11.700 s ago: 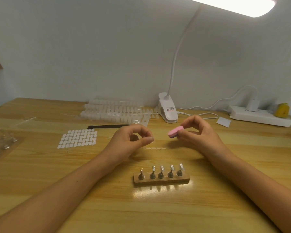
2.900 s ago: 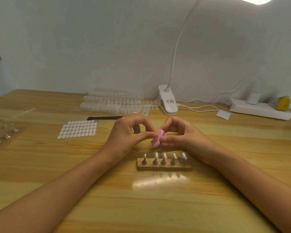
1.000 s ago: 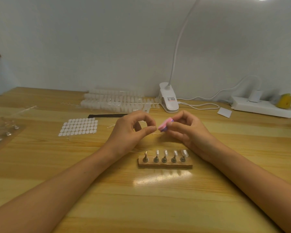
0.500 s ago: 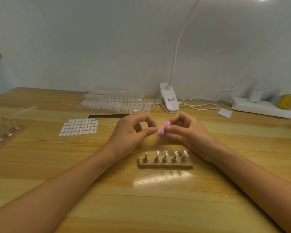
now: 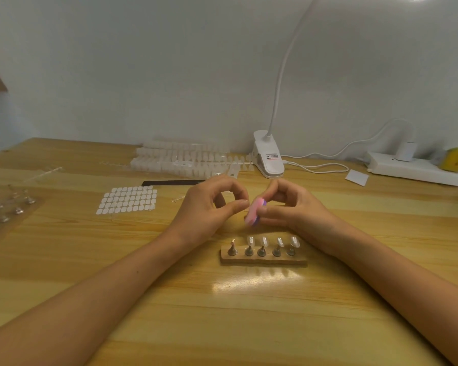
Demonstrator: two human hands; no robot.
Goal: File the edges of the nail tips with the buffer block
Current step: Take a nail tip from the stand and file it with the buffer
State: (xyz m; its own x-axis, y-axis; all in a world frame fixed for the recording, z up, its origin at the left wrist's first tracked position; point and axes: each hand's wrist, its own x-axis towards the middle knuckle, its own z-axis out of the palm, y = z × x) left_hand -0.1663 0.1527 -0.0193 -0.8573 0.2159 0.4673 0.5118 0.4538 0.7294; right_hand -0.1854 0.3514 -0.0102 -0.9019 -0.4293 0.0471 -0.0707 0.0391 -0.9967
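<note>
My right hand (image 5: 291, 207) grips a small pink and purple buffer block (image 5: 254, 213), blurred, held upright above the table. My left hand (image 5: 209, 210) pinches thumb against forefinger right beside the block; whatever sits in the pinch is too small to see. In front of both hands stands a wooden holder (image 5: 263, 257) with five metal pegs. Clear nail tips (image 5: 265, 241) sit on the four right pegs, and the leftmost peg (image 5: 232, 247) is bare.
Strips of clear nail tips (image 5: 185, 161) lie at the back, with a black file (image 5: 172, 183) and a sheet of white adhesive tabs (image 5: 128, 199) nearer. A white clip lamp (image 5: 269, 157), a power strip (image 5: 418, 170) and a white card (image 5: 357, 177) are at the back right. A plastic tray (image 5: 6, 210) lies at the left.
The buffer block has swung down and tilted upright against my left fingertips. Both hands have stayed close together above the holder.
</note>
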